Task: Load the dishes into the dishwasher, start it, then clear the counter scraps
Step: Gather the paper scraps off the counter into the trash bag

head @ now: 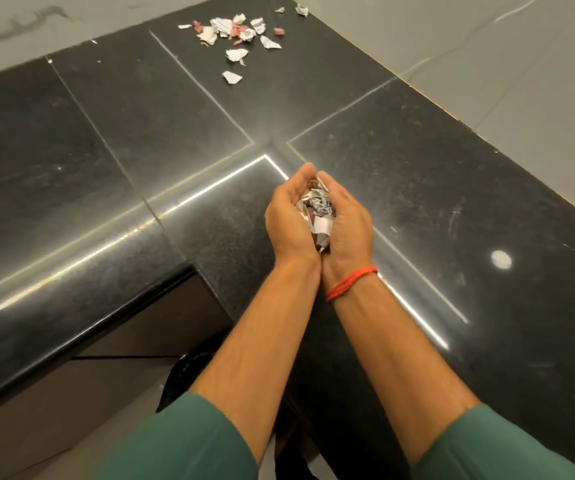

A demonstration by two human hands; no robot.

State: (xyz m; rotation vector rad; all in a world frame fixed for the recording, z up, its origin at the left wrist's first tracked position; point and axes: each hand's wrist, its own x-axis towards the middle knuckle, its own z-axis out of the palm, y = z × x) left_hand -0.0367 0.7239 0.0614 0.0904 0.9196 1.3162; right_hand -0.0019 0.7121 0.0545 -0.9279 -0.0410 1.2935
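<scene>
Counter (417, 188): black polished granite, L-shaped, filling most of the view; thin pale seams divide it into slabs, meeting near centre. Bright strip reflections run from 8 o'clock toward centre and on toward 5 o'clock; one round light spot lies at 4 o'clock. Fine dust and a few pale flecks on the right slab.

Walls (504, 53): pale marble-look tile with grey veining, bordering the counter from 10 o'clock round to 3 o'clock.

Cabinet front (112, 362): brown, under the counter's rounded edge at 8 o'clock; pale floor below it.

Dark object (189, 372): below the counter edge at 6 o'clock, possibly a bag, too obscured to identify.

Forearms: bare, rising from 6 o'clock out of green sleeves (182, 441).

Left hand (287, 216) and right hand (348, 223): pressed side by side above the counter just right of centre, palms up, fingers curled inward to cup a load between them.

Loose scraps (234, 32): torn white paper and reddish bits, scattered on the counter at 12 o'clock, well apart from the hands.

Held scraps (317, 211): crumpled white and dark paper pieces, cradled in both hands.

Thread bracelet (350, 282): red, around the right wrist.
</scene>
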